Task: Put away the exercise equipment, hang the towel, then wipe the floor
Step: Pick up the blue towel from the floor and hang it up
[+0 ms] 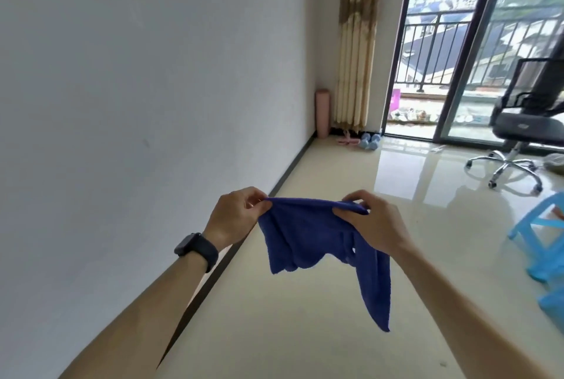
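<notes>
A dark blue towel hangs in the air in front of me, above the cream tiled floor. My left hand pinches its upper left edge and my right hand pinches its upper right edge, so the top edge stretches between them. One long corner droops down on the right. Far off in the corner a rolled pink mat stands upright against the wall. Beside it on the floor lie light blue dumbbells and a small pink exerciser.
A white wall with a dark skirting runs along my left. A black office chair stands at the right, a light blue plastic stool nearer me. Beige curtains and a glass balcony door close the far end.
</notes>
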Demonstrator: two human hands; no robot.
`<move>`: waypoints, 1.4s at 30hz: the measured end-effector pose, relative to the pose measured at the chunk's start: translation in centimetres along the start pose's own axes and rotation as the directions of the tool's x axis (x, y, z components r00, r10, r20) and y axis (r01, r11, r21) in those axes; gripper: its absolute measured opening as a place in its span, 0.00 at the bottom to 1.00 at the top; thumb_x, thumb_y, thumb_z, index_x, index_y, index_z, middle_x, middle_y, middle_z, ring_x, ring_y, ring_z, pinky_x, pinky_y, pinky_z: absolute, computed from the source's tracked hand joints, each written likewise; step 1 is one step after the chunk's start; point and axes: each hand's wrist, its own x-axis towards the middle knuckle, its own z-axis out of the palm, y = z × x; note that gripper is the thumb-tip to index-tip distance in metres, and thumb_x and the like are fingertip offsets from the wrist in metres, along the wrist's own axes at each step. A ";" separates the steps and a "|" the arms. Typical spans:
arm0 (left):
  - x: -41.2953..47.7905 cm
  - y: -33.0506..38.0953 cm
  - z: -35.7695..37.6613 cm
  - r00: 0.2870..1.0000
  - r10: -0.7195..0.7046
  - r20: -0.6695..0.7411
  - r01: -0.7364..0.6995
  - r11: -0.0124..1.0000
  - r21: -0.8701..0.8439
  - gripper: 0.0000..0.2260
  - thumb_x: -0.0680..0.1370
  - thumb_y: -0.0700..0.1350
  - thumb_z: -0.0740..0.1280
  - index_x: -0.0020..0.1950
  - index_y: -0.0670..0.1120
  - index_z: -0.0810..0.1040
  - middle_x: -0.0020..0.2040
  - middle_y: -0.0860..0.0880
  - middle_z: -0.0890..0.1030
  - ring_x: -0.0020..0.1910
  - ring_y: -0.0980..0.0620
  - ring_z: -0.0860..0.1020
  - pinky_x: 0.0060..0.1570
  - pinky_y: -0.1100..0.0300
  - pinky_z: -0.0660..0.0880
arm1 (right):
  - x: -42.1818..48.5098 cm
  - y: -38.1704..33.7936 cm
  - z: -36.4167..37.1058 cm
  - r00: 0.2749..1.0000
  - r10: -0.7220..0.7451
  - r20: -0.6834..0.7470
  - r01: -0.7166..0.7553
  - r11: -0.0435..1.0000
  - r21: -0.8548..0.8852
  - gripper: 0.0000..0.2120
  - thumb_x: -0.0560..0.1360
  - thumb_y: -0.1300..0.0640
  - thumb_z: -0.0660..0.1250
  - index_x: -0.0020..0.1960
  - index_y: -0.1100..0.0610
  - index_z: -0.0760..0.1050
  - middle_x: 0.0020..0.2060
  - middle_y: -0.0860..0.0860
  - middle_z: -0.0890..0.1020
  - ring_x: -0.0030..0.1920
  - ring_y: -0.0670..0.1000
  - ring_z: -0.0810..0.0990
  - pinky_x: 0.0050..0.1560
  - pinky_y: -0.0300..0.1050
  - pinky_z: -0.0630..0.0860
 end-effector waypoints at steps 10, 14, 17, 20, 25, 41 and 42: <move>14.4 0.9 6.3 1.000 0.006 -0.001 -0.006 0.996 0.091 0.06 0.81 0.53 0.64 0.53 0.54 0.79 0.47 0.58 0.82 0.47 0.55 0.79 0.50 0.51 0.80 | 12.7 6.1 -3.7 0.990 0.103 0.101 -0.091 0.988 -0.122 0.11 0.66 0.38 0.71 0.48 0.37 0.80 0.42 0.39 0.84 0.47 0.45 0.81 0.56 0.53 0.77; 21.1 -1.3 8.3 0.999 0.007 -0.031 -0.004 0.995 0.104 0.03 0.81 0.51 0.64 0.52 0.56 0.77 0.46 0.58 0.81 0.46 0.55 0.79 0.49 0.51 0.79 | 19.1 8.7 -4.0 0.968 0.198 0.153 -0.131 0.921 -0.366 0.11 0.70 0.42 0.73 0.36 0.47 0.78 0.34 0.45 0.81 0.37 0.48 0.80 0.39 0.46 0.77; 26.1 -3.2 9.3 0.999 -0.027 -0.043 0.029 0.998 0.049 0.02 0.81 0.51 0.63 0.51 0.56 0.76 0.46 0.59 0.80 0.45 0.56 0.79 0.48 0.51 0.80 | 23.4 10.0 -3.1 0.965 0.234 0.122 -0.188 0.934 -0.302 0.09 0.72 0.47 0.74 0.38 0.50 0.78 0.35 0.47 0.81 0.37 0.48 0.78 0.35 0.41 0.71; 30.9 -5.2 10.1 0.995 -0.081 -0.052 0.084 0.995 0.055 0.04 0.82 0.50 0.62 0.52 0.55 0.76 0.47 0.56 0.81 0.44 0.56 0.78 0.45 0.52 0.79 | 27.8 10.8 -2.0 0.966 0.238 0.097 -0.225 0.966 -0.129 0.06 0.71 0.55 0.76 0.41 0.51 0.80 0.39 0.49 0.82 0.39 0.51 0.79 0.36 0.41 0.73; 38.6 -6.0 13.7 0.971 -0.074 0.226 0.028 0.980 0.197 0.16 0.74 0.43 0.65 0.60 0.55 0.75 0.62 0.53 0.74 0.62 0.52 0.72 0.62 0.55 0.73 | 35.5 11.1 -0.7 0.991 0.122 0.056 -0.120 0.992 -0.041 0.14 0.72 0.64 0.72 0.41 0.43 0.82 0.41 0.44 0.83 0.40 0.45 0.81 0.39 0.36 0.75; 71.9 4.8 31.5 0.919 0.106 0.379 -0.060 0.989 -0.132 0.07 0.72 0.56 0.71 0.47 0.60 0.85 0.41 0.61 0.84 0.44 0.60 0.82 0.50 0.49 0.79 | 65.4 28.4 -10.6 0.983 0.149 0.109 -0.113 0.953 -0.283 0.06 0.78 0.49 0.67 0.43 0.44 0.79 0.38 0.40 0.83 0.42 0.42 0.80 0.46 0.44 0.77; 73.7 5.1 31.9 0.931 0.087 0.354 -0.053 0.993 -0.107 0.07 0.71 0.58 0.71 0.47 0.61 0.84 0.41 0.62 0.84 0.44 0.60 0.81 0.50 0.50 0.79 | 67.0 29.1 -11.5 0.983 0.157 0.097 -0.128 0.958 -0.255 0.06 0.78 0.49 0.67 0.43 0.42 0.78 0.40 0.39 0.83 0.43 0.40 0.80 0.46 0.42 0.77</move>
